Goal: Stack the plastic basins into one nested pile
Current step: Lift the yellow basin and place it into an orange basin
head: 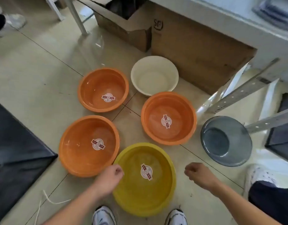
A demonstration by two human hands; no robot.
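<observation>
Several plastic basins sit apart on the tiled floor. A yellow basin (133, 192) lies nearest me, between my feet. Three orange basins surround it: one at the left (78, 153), one farther back (94, 85), one at the right (177, 135). A white basin (153, 73) stands at the back, and a grey-blue basin (227, 143) rests tilted at the far right. My left hand (110, 176) hovers over the yellow basin's left rim, fingers loosely curled, holding nothing. My right hand (198, 174) is a loose fist just right of the yellow basin, also with nothing in it.
Cardboard boxes (196, 51) stand behind the white basin. Metal rails (247, 91) lean beside the grey-blue basin. A dark sheet (13, 151) covers the floor at the left. A white cord (47, 200) lies near my left arm. Another person's shoe and leg (261, 181) are at the right.
</observation>
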